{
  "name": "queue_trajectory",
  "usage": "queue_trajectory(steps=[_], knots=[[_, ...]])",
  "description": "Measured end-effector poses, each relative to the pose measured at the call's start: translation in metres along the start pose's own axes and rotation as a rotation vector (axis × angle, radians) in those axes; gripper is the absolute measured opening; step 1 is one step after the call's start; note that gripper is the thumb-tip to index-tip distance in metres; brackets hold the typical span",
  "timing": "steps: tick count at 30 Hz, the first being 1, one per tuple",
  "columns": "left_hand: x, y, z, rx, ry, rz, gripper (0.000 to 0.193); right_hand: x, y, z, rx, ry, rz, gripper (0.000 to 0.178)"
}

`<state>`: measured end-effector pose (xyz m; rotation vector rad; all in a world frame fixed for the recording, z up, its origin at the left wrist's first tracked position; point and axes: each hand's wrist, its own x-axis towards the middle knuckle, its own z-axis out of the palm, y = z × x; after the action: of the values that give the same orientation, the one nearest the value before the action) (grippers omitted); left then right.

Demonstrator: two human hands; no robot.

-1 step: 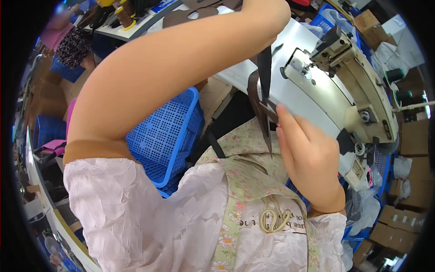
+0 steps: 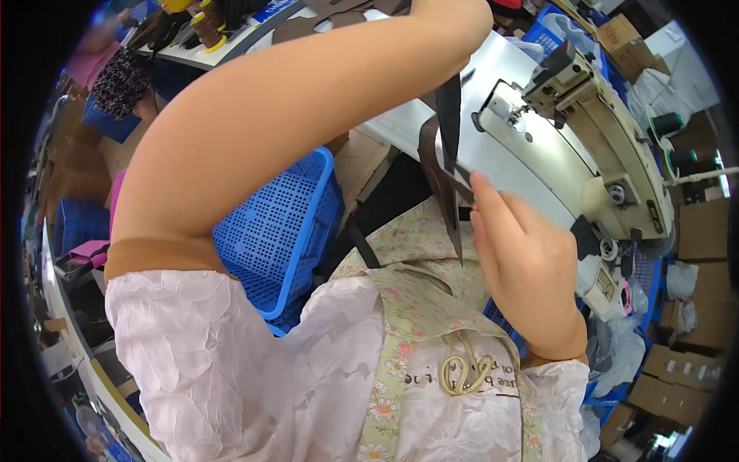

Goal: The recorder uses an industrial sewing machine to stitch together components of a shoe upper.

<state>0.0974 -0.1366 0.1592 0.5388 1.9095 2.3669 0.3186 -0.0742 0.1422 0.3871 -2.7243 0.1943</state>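
My left arm crosses the upper part of the view, and my left hand (image 2: 454,27) is bent over with its fingers hidden beneath it. From under it, dark scissors (image 2: 449,115) point down toward my apron, their tapered tip near my lap. A dark brown strip (image 2: 428,146), which looks like leather, curves beside the blades. My right hand (image 2: 527,258) is closed, its thumb and fingertips pinching the end of this strip close to the blades. Where blade and strip meet, the overlap is hard to make out.
A sewing machine (image 2: 600,146) stands on the white table (image 2: 400,123) at right. Left of my lap is a blue perforated basket (image 2: 269,231). Brown cut pieces (image 2: 296,29) and thread spools (image 2: 206,31) lie at the back. Cardboard boxes (image 2: 704,300) stack up at far right. Another person (image 2: 115,73) is at far left.
The whole view has shifted very slightly. Both hands, the scissors and the strip stay about where they were.
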Motion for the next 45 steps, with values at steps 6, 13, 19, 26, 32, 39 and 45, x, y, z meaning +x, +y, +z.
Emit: queue_trajectory(steps=[6,13,19,26,32,39,45], knots=[[0.017,-0.008,0.016,0.079,0.056,-0.050,0.024,0.001,-0.002,-0.005,-0.141,-0.020,0.092,0.035],[0.045,-0.022,0.026,-0.340,-0.239,-0.436,0.030,0.006,0.003,-0.006,-0.312,-0.044,0.093,0.046],[0.030,-0.002,0.037,-0.209,0.224,-0.376,0.033,0.011,0.004,0.000,-0.378,0.019,0.173,0.028],[0.025,-0.007,0.034,-0.162,0.116,-0.155,0.024,0.012,0.006,0.002,-0.418,-0.007,0.203,0.028],[0.034,-0.011,0.030,-0.053,0.114,-0.149,0.022,0.019,0.007,0.003,-0.396,-0.053,0.157,0.042],[0.033,-0.010,0.035,-0.154,0.070,-0.142,0.020,0.019,0.012,0.003,-0.394,-0.047,0.144,0.041],[0.035,-0.012,0.034,0.033,0.130,-0.085,0.020,0.007,-0.003,-0.007,-0.328,-0.057,0.137,0.027]])
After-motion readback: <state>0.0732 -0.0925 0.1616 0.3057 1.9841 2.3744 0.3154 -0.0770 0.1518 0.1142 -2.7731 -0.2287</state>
